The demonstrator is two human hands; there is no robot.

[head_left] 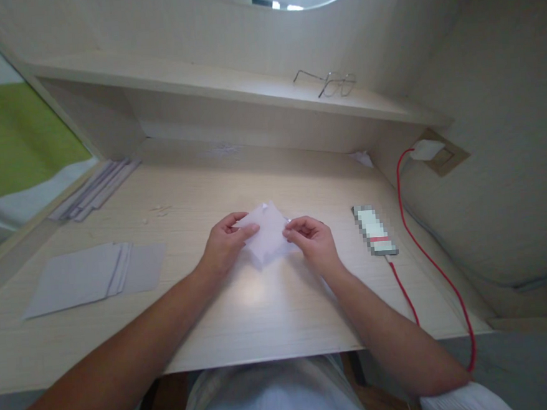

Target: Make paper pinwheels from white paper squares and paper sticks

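Note:
A piece of white folded paper (268, 230) is held up over the middle of the desk, its corners pointing up and down. My left hand (228, 240) pinches its left side, thumb on the near face and fingers behind. At its right edge my right hand (314, 239) is closed, thumb and index finger pressed on the paper's side corner. A small shiny bit shows by the right fingertips, too small to name. The back of the paper is hidden from me.
Several white sheets (77, 275) lie overlapped at the left, with folded paper strips (99, 189) behind them. A phone (375, 230) with a red cable (434, 259) lies at the right. Eyeglasses (337, 85) rest on the shelf (227, 83). Paper scraps (161, 210) dot the desk (263, 330).

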